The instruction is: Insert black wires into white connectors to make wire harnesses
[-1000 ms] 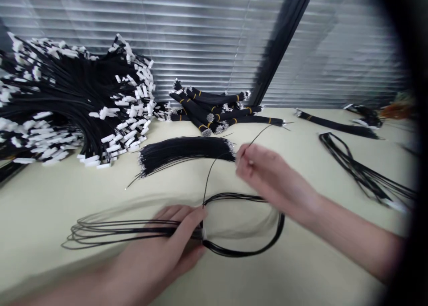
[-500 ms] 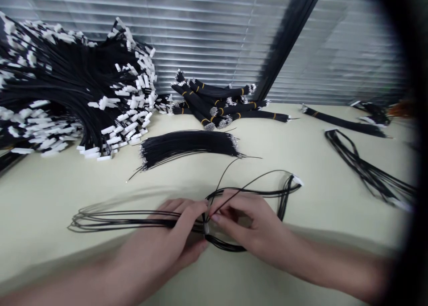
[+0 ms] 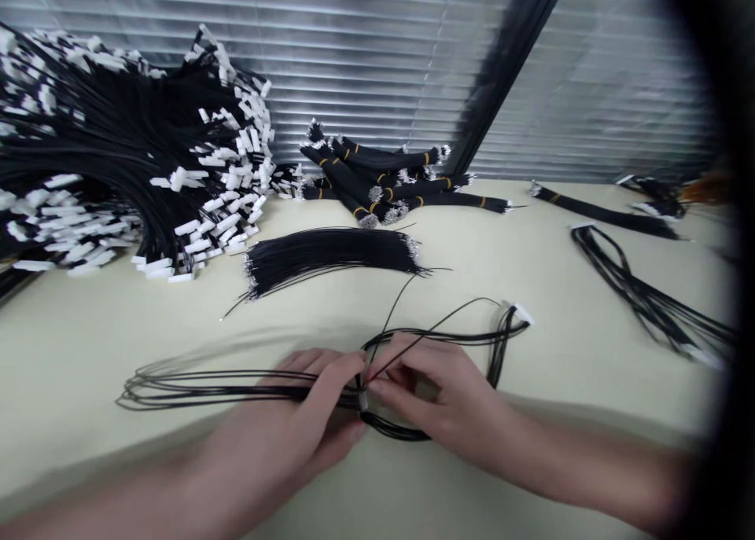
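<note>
My left hand (image 3: 315, 402) is closed around a looped bundle of thin black wires (image 3: 218, 391), whose loops stick out to the left. At my left fingertips sits a small pale connector (image 3: 362, 401) with wires running from it. My right hand (image 3: 418, 379) pinches a single thin black wire (image 3: 440, 325) close to that connector; its far end curves up to the right. Whether the wire's tip is inside the connector is hidden by my fingers. Other wires of the bundle loop behind my right hand to a white connector (image 3: 522, 314).
Just beyond my hands lies a flat stack of black wires (image 3: 333, 258) with metal ends. Taped wire bundles (image 3: 383, 174) are piled near the blinds (image 3: 366, 45). A large heap of black cables with white connectors (image 3: 135, 147) stands left. Another looped harness (image 3: 642, 296) lies right.
Both hands keep almost the same pose at the connector. The pinched wire's free end has dipped and drawn slightly left; the view has shifted a little.
</note>
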`<state>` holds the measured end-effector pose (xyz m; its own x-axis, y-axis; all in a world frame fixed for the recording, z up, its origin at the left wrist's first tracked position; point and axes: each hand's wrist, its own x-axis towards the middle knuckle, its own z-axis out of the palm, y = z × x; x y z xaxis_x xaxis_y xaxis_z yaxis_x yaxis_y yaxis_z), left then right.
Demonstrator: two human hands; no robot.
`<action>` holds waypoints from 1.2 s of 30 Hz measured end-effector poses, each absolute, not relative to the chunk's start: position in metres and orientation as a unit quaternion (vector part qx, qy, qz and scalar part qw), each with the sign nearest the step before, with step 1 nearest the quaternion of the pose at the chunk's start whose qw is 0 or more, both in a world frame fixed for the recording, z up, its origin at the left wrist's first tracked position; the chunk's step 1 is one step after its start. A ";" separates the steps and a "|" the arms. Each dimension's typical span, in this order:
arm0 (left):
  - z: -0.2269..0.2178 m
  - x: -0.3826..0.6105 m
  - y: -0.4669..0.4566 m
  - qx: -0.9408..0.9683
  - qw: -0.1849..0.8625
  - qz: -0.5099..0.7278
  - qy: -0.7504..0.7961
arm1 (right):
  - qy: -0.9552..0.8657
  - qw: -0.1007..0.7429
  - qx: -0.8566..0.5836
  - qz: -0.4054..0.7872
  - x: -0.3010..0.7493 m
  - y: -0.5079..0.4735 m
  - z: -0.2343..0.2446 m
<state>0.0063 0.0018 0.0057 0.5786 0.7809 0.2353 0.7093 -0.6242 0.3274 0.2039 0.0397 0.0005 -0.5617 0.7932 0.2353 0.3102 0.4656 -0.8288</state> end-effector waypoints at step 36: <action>0.013 0.008 0.000 0.873 0.061 0.164 0.454 | -0.860 0.296 -0.276 0.311 0.204 0.039 -0.003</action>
<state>0.0081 0.0001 0.0130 0.5333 0.8139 0.2303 0.7739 -0.5794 0.2557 0.2039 0.0389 -0.0030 -0.6724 0.6586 0.3378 0.2898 0.6542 -0.6986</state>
